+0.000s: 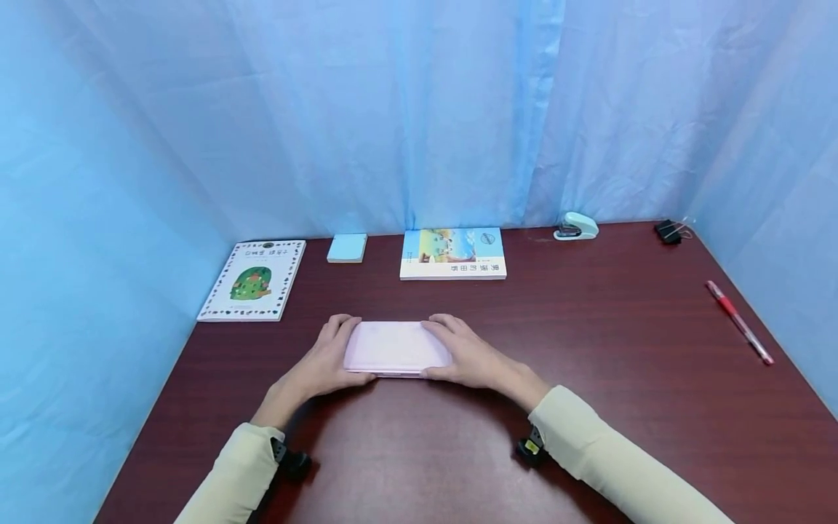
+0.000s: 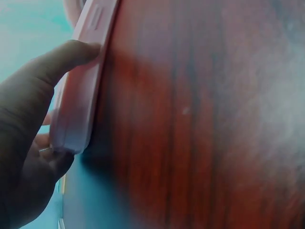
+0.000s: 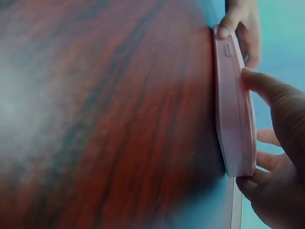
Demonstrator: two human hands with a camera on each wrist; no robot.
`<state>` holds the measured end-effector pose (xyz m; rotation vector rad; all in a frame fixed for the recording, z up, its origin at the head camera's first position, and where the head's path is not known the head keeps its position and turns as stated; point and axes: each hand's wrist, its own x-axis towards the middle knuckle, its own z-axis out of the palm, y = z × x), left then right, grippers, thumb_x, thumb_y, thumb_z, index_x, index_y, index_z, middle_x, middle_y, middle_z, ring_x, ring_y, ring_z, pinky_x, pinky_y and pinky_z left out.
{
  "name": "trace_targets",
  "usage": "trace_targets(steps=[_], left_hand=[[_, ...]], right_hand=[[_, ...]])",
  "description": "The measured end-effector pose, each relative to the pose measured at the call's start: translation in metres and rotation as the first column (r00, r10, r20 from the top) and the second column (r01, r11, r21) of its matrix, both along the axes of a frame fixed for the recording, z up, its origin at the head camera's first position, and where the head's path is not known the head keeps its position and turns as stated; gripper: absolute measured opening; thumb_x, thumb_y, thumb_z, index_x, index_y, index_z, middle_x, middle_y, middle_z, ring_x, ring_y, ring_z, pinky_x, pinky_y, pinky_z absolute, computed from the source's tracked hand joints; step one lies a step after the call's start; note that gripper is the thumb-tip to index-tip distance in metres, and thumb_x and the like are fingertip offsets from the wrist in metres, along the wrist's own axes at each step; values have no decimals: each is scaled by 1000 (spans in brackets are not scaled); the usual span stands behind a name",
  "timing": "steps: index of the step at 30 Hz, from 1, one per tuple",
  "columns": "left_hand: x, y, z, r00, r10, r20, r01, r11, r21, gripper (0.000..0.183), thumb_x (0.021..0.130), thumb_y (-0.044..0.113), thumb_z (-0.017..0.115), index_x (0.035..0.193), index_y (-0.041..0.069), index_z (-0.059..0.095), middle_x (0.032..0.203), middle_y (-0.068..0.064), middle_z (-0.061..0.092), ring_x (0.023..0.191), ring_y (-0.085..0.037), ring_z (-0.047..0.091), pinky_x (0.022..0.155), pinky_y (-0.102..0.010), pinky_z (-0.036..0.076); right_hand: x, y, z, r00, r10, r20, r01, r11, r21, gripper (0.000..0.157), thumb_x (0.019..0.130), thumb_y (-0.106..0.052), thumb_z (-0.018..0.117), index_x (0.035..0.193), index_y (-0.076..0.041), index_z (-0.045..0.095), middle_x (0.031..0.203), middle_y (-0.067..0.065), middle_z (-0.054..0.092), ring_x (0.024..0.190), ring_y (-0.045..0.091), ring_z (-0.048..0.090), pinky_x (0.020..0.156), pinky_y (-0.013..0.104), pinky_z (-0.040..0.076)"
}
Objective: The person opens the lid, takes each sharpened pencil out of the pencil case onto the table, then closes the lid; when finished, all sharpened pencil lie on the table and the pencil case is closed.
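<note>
A pale pink lidded case [image 1: 397,346], its shape like a pencil case, lies flat on the dark red wooden table in the middle of the head view. My left hand [image 1: 331,354] grips its left end, thumb on the near side and fingers round the far side. At the other end, my right hand [image 1: 466,353] holds it the same way. A small raised catch shows on the front of the case [image 3: 233,100] in the right wrist view. The left wrist view has my left thumb pressing the front of the case [image 2: 78,105]. What is inside is hidden.
Along the back stand a white picture book [image 1: 252,281], a light blue notepad [image 1: 347,247], a thicker book [image 1: 453,255], a mint stapler [image 1: 577,226] and a black binder clip [image 1: 669,231]. A red pen [image 1: 740,322] lies at the right edge. Blue curtains [image 1: 393,109] enclose the table [image 1: 589,349].
</note>
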<state>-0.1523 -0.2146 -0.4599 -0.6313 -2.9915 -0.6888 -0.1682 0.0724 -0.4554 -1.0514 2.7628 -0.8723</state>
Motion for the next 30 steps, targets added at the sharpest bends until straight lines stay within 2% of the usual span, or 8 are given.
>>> trace_targets(steps=[3, 6, 17, 23, 30], left_hand=[[1, 4, -2, 999, 14, -30, -15, 999, -46, 97, 64, 56, 74, 137, 5, 34, 130, -11, 33, 116, -24, 35, 94, -39, 38], [1, 7, -2, 997, 18, -69, -24, 997, -76, 97, 63, 58, 72, 135, 5, 37, 127, -11, 36, 113, -25, 37, 92, -39, 40], [0, 8, -1, 983, 11, -186, -41, 987, -157, 93, 60, 62, 68, 128, 5, 42, 118, -13, 42, 107, -26, 42, 84, -39, 45], [0, 8, -2, 981, 25, -191, -58, 984, -167, 92, 59, 63, 67, 127, 6, 43, 118, -12, 43, 106, -26, 42, 79, -40, 47], [2, 8, -3, 983, 44, -181, -73, 984, -160, 92, 59, 63, 68, 127, 6, 42, 118, -12, 42, 107, -26, 42, 79, -40, 48]], right_hand=[[2, 1, -3, 999, 32, -33, -32, 999, 25, 87, 74, -45, 73, 142, -7, 35, 142, 16, 32, 130, 28, 29, 104, 41, 28], [3, 2, -6, 995, 47, -88, -44, 998, 38, 86, 76, -45, 72, 142, -6, 33, 142, 18, 32, 131, 29, 28, 104, 42, 28], [4, 4, -7, 977, 68, -203, -55, 996, 70, 75, 81, -47, 65, 139, -6, 40, 140, 22, 36, 127, 38, 34, 102, 45, 30], [4, 4, -6, 977, 79, -199, -61, 994, 94, 72, 83, -48, 63, 139, -8, 42, 141, 22, 35, 128, 40, 33, 104, 45, 28], [5, 4, -5, 973, 85, -213, -67, 994, 89, 70, 82, -46, 64, 137, -6, 44, 140, 25, 36, 127, 42, 34, 103, 46, 28]])
